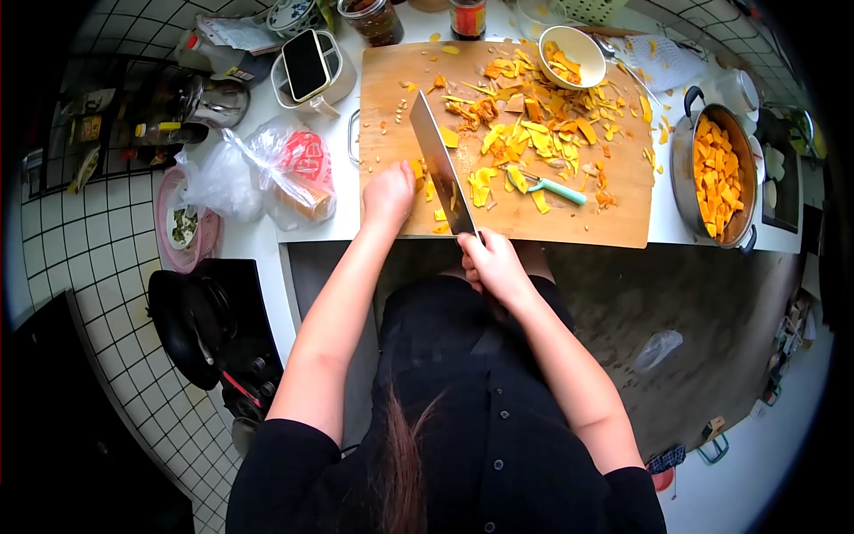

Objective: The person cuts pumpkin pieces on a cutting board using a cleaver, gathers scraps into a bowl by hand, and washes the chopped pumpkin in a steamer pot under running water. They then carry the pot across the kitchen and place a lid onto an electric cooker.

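Observation:
My right hand (495, 269) grips the handle of a cleaver (442, 165), its broad blade standing on edge over the cutting board (614, 218). To the left of the blade, my left hand (390, 196) is closed, fingers curled around a piece of pumpkin (416, 168) that shows at the fingertips. Most of that piece is hidden by the hand. Small orange bits lie between hand and blade. Right of the cleaver, a green-handled peeler (559, 190) rests among pumpkin peels (534, 138). A white bowl (580, 43) with orange scraps sits at the board's back edge.
A metal pot (683, 169) of pumpkin cubes (717, 173) stands to the right. On the left are plastic bags (289, 165), a phone (305, 65) on a container, and a pink basket (182, 254). Jars (372, 22) line the back.

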Demonstrator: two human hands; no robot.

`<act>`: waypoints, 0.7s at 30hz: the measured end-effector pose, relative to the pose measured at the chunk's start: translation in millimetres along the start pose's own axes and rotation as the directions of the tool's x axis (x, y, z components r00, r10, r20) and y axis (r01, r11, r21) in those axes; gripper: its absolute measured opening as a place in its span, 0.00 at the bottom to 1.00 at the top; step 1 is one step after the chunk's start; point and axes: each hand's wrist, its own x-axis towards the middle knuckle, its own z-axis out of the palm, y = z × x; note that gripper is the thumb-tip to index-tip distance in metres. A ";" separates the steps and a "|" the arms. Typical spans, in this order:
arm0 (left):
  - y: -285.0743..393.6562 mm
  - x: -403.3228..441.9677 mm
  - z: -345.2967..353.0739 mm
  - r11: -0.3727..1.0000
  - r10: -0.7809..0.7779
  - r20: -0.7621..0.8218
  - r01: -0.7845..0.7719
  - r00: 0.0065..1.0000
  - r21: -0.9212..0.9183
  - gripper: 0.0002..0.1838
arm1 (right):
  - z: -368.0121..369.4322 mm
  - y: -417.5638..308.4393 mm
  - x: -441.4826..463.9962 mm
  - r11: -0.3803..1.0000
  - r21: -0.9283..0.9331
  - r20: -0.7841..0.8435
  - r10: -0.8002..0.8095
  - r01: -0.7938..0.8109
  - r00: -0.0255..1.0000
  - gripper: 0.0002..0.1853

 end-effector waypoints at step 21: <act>8.3 -1.2 10.4 0.995 -0.070 -0.085 0.076 0.994 0.072 0.21 | 10.7 -6.5 32.9 0.987 0.130 0.008 0.098 -0.098 0.995 0.27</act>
